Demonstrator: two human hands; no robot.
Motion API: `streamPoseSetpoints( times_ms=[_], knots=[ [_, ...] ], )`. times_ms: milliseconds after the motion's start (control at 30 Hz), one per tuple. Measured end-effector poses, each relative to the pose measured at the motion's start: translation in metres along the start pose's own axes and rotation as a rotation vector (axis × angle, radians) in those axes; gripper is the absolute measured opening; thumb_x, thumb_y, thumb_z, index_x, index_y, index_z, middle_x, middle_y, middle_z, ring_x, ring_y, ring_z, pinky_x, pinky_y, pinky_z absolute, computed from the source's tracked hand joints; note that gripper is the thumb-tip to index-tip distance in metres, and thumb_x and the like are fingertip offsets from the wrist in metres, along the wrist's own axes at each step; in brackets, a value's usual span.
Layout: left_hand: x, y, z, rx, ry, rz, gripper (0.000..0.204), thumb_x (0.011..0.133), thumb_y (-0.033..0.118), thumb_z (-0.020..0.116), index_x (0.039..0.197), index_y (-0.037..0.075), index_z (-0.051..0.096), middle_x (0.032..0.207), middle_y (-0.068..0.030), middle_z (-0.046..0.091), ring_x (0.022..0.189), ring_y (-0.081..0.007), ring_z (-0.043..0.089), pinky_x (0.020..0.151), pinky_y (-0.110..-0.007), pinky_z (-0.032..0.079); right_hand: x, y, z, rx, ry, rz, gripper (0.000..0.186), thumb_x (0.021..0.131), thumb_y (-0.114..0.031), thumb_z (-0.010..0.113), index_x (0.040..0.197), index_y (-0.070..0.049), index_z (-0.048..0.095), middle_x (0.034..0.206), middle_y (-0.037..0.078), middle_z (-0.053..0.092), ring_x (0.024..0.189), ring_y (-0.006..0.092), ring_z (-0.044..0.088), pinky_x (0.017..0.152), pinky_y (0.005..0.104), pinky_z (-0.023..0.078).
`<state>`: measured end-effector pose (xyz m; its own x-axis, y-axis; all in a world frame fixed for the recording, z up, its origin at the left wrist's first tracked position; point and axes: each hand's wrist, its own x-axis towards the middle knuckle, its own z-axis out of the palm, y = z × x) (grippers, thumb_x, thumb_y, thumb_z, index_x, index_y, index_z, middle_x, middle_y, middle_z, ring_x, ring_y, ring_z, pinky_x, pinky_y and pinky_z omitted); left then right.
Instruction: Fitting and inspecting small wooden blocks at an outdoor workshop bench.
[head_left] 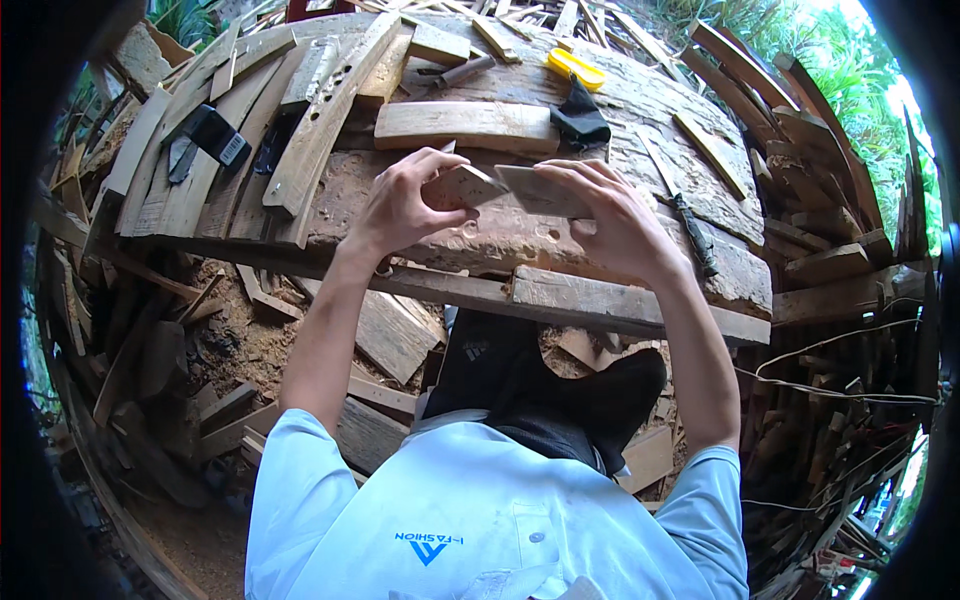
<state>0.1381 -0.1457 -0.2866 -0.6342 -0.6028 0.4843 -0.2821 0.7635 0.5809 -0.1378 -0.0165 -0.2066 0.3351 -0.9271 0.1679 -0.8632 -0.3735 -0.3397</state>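
Over the worn wooden workbench point(400, 230), my left hand point(405, 200) grips a small flat wooden piece point(466, 187) between thumb and fingers. My right hand point(620, 215) is closed on another flat wooden piece point(540, 192), its fingers along the upper edge. The two pieces meet or nearly meet at their inner ends; whether they touch I cannot tell. Just beyond them lies a thick wooden block point(465, 125), with a black cloth point(580, 120) at its right end. To the right of my right hand rests a long thin-bladed tool with a dark handle point(694, 235).
Several planks point(335, 110) lie on the bench's left, with a black box-shaped object point(215, 135) on them. A yellow oval object point(576, 70) sits at the back. Stacked wood point(830, 240) stands at the right. Offcuts and sawdust point(240, 340) cover the ground.
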Motion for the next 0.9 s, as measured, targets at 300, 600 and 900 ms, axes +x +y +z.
streamPoseSetpoints(
  times_ms=[300, 600, 900],
  knots=[
    [0.009, -0.005, 0.033, -0.056, 0.433, -0.109, 0.059, 0.081, 0.029, 0.092, 0.120, 0.003, 0.056, 0.107, -0.0124, 0.070, 0.094, -0.0178, 0.072, 0.078, -0.033, 0.062, 0.003, 0.005, -0.020, 0.869, 0.061, 0.377, 0.071, 0.089, -0.022, 0.068, 0.156, -0.020, 0.044, 0.136, 0.019, 0.064, 0.121, 0.0271, 0.065, 0.099, 0.0416, 0.055],
    [0.008, 0.002, 0.050, -0.129, 0.365, -0.132, 0.053, 0.091, 0.026, 0.084, 0.130, 0.009, 0.052, 0.107, -0.0173, 0.072, 0.093, -0.0260, 0.072, 0.077, -0.039, 0.058, -0.015, -0.011, 0.023, 1.658, 0.015, 0.463, 0.073, 0.100, -0.032, 0.063, 0.157, -0.002, 0.027, 0.140, 0.029, 0.056, 0.100, 0.0434, 0.073, 0.082, 0.0518, 0.066],
    [0.007, 0.022, 0.049, -0.233, 0.119, 0.192, 0.059, 0.081, 0.014, 0.089, 0.136, 0.016, 0.066, 0.117, -0.0113, 0.069, 0.098, -0.0267, 0.068, 0.087, -0.040, 0.060, -0.064, 0.015, 0.018, 1.471, -0.133, 0.744, 0.053, 0.097, -0.031, 0.071, 0.138, -0.012, 0.044, 0.113, 0.015, 0.066, 0.089, 0.0267, 0.074, 0.056, 0.0389, 0.065]
  ],
)
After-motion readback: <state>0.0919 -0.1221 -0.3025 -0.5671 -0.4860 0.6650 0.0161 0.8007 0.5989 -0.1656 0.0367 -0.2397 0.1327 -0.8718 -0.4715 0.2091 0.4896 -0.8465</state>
